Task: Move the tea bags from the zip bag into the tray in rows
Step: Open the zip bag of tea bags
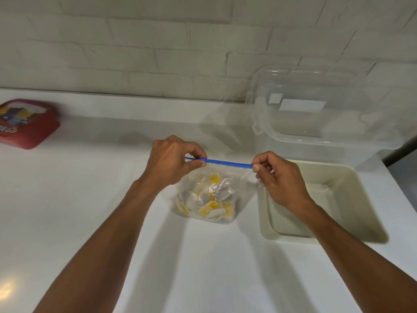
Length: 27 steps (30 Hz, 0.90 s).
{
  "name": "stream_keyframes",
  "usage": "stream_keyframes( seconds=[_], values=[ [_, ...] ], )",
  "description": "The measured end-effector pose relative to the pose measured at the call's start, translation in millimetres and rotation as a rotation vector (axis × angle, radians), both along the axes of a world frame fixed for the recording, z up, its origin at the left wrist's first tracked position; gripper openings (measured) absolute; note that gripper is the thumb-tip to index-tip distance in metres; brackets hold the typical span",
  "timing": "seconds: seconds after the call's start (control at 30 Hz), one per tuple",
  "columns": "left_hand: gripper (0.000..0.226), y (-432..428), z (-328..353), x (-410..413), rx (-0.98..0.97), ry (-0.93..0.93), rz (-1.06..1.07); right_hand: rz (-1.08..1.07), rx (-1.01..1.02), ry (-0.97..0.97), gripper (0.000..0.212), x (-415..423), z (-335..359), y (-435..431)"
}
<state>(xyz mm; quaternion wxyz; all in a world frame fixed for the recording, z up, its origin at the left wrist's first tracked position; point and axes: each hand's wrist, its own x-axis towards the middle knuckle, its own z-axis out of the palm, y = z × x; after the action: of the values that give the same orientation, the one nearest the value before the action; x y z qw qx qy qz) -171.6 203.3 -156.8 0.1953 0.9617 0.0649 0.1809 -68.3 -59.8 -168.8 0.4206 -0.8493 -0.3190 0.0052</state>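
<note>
A clear zip bag (234,184) with a blue zip strip along its top stands on the white counter, held upright. Several white tea bags (211,207) with yellow tags lie heaped in its bottom. My left hand (173,160) pinches the left end of the blue strip. My right hand (278,177) pinches the right end. The strip is stretched straight between them and looks closed. A cream rectangular tray (352,195) sits just right of the bag, partly under my right forearm, with nothing visible inside it.
A large clear plastic container (320,109) stands behind the tray against the white brick wall. A red lidded box (24,125) lies at the far left of the white counter (90,188).
</note>
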Motion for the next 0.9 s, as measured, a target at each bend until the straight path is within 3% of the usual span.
stream_keyframes(
  seconds=[0.43, 0.57, 0.63, 0.73, 0.9],
  values=[
    [0.014, 36, -17, -19, -0.167, 0.120, 0.118, -0.028, 0.035, 0.097, 0.013, 7, -3, -19],
    [0.044, 20, -7, -15, -0.073, 0.060, 0.044, 0.064, -0.016, 0.211, 0.018, 8, 6, -17],
    [0.038, 4, -3, -12, -0.020, -0.017, -0.035, 0.077, -0.090, 0.172, 0.032, 7, 10, -11],
    [0.022, -20, -3, -11, 0.087, -0.073, -0.153, 0.052, -0.149, 0.073, 0.028, 12, 17, 4],
    [0.021, -37, -13, -13, 0.225, -0.114, -0.187, 0.277, -0.339, 0.081, 0.023, 20, 32, 30]
  ],
)
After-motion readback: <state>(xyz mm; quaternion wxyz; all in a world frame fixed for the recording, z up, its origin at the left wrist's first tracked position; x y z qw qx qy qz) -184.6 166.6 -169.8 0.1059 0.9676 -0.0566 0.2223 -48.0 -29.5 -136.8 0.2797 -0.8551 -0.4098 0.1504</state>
